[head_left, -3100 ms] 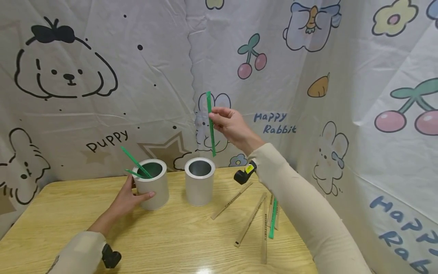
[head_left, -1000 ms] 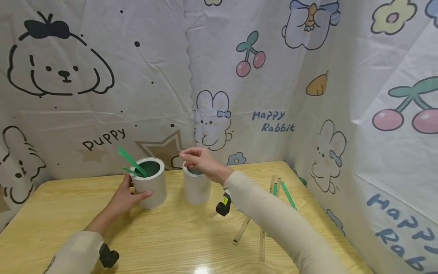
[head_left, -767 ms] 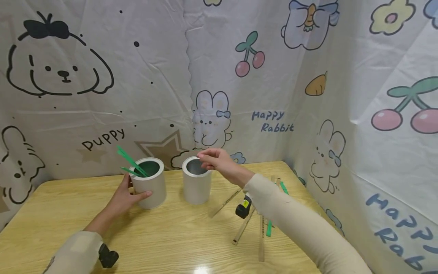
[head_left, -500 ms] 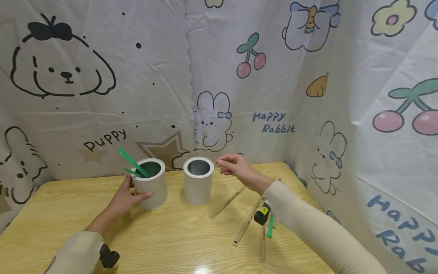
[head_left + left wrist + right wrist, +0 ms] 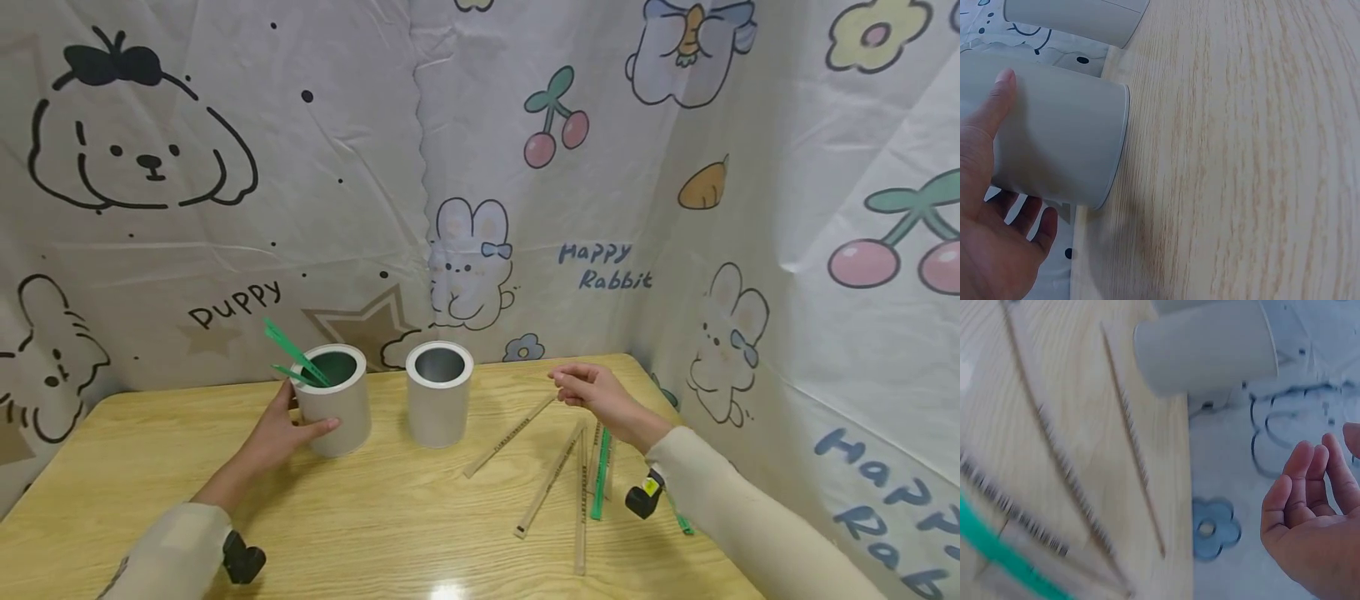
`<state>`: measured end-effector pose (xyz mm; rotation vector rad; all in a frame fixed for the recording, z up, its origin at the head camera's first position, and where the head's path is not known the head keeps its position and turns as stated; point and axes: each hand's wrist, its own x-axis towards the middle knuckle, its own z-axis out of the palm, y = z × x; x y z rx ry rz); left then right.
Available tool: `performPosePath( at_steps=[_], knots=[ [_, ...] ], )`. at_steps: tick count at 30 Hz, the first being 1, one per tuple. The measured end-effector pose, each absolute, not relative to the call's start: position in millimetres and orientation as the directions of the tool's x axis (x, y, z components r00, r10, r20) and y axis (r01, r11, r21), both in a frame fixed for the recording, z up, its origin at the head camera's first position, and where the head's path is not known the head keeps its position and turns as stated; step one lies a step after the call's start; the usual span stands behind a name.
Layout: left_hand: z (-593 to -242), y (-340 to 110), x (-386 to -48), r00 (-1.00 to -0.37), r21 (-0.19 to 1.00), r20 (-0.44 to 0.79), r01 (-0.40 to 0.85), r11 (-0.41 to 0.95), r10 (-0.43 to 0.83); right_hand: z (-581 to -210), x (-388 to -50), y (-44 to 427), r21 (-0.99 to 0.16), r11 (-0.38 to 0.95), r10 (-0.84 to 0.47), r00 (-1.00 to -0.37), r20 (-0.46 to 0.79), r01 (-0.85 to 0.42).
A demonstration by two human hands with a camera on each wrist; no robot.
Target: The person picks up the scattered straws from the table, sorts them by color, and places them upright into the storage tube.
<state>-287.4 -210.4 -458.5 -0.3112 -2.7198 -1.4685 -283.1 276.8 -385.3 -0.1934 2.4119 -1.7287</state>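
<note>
My left hand [image 5: 281,433] grips the left off-white canister [image 5: 347,421] at its side, thumb across the front. Green flat strips [image 5: 288,343] lean out of its mouth at the left rim. In the left wrist view, the left hand [image 5: 991,206] is around the same canister [image 5: 1066,131]. My right hand [image 5: 603,396] hovers over the back right of the table, fingers loosely bent, near the far end of a tan printed strip [image 5: 510,435]. No object shows in the right hand [image 5: 1316,512] in the right wrist view. A second off-white canister [image 5: 438,412] stands upright between the hands.
Several tan printed strips [image 5: 551,479] lie loosely on the wooden table [image 5: 375,517] at the right. A green strip [image 5: 601,475] lies among them; another green strip [image 5: 684,523] shows partly behind the right forearm. A patterned curtain [image 5: 360,167] hangs behind the table.
The right hand held up a green strip earlier; now that hand is empty and has moved right, past the second canister toward the strips. The left hand stays on its canister.
</note>
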Motion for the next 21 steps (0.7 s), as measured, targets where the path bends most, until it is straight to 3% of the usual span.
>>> performPosePath(
  at_steps=[11, 21],
  knots=[
    [-458.7, -209.0, -288.3, -0.977, 0.830, 0.136, 0.202, 0.520, 0.162, -417.4, -278.3, 339.5, -0.920, 0.390, -0.076, -0.995, -0.070, 0.035],
    [-458.4, -209.9, -287.4, -0.979, 0.819, 0.130, 0.195, 0.540, 0.156, -451.9, -271.5, 363.6, -0.786, 0.607, -0.010, -0.987, -0.161, 0.122]
  ],
)
